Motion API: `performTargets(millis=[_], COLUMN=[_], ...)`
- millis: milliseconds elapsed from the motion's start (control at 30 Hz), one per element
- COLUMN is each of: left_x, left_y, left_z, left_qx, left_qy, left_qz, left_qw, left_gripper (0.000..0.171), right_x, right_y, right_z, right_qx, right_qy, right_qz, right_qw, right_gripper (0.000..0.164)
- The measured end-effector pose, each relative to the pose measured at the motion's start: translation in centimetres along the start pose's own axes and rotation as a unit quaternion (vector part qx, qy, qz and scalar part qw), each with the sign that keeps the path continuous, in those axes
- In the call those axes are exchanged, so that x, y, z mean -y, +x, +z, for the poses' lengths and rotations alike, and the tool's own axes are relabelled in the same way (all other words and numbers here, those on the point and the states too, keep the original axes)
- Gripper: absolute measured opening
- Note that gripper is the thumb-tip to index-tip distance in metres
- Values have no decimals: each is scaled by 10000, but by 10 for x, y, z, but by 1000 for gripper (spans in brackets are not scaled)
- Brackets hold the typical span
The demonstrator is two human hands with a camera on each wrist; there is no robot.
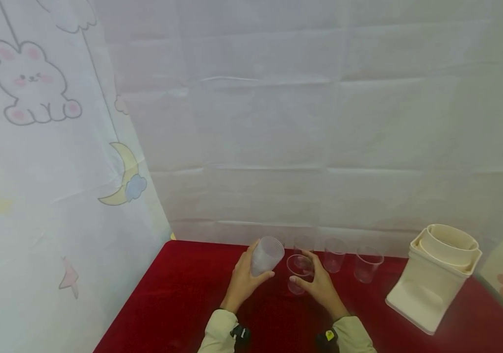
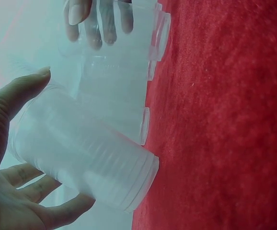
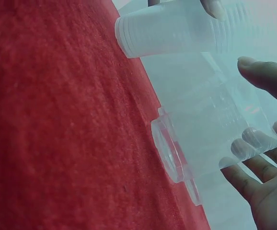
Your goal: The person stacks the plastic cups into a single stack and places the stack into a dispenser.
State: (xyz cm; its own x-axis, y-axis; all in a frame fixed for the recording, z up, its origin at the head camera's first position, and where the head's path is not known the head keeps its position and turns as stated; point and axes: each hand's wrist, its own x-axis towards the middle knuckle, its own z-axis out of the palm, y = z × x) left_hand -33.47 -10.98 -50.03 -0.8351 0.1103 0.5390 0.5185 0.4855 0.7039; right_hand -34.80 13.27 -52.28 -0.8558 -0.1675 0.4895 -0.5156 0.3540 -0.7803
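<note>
My left hand (image 1: 244, 274) grips a stack of nested clear plastic cups (image 2: 86, 148), thumb near the rims and fingers along the far side. The stack is tilted, its bottom close over the red cloth. To its right, my right hand (image 1: 320, 284) holds a single clear plastic cup (image 3: 201, 129) upright at the cloth. Its fingers show through the cup wall, and its thumb (image 3: 263, 74) lies close to the rim on the other side.
Behind and right of my hands stand several clear cups in a row, including a cup (image 1: 334, 255) and the rightmost cup (image 1: 368, 264). A cream plastic container with a round opening (image 1: 432, 279) is at the right. Red cloth (image 1: 181, 294) covers the table, with pale sheets (image 1: 256, 122) behind.
</note>
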Motion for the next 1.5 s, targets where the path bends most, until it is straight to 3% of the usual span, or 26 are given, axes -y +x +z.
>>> performTargets(millis=[200, 467, 767, 1500], left_x=[1, 2, 1, -2], left_y=[-1, -1, 1, 1], left_z=[0, 1, 1, 2], left_qx=[12, 5, -43, -60], left_qy=[-6, 24, 80, 162], left_qz=[-46, 4, 18, -9], left_qw=[10000, 10000, 10000, 9999], left_gripper=[91, 91, 90, 90], right_x=[2, 2, 7, 14], right_y=[1, 1, 4, 8], right_z=[-1, -4, -9, -18], right_qx=[-51, -24, -117, -254], right_qy=[-43, 99, 383, 683], right_qz=[-105, 66, -183, -200], right_qw=[9999, 9999, 9990, 9971], right_gripper=[79, 79, 78, 83])
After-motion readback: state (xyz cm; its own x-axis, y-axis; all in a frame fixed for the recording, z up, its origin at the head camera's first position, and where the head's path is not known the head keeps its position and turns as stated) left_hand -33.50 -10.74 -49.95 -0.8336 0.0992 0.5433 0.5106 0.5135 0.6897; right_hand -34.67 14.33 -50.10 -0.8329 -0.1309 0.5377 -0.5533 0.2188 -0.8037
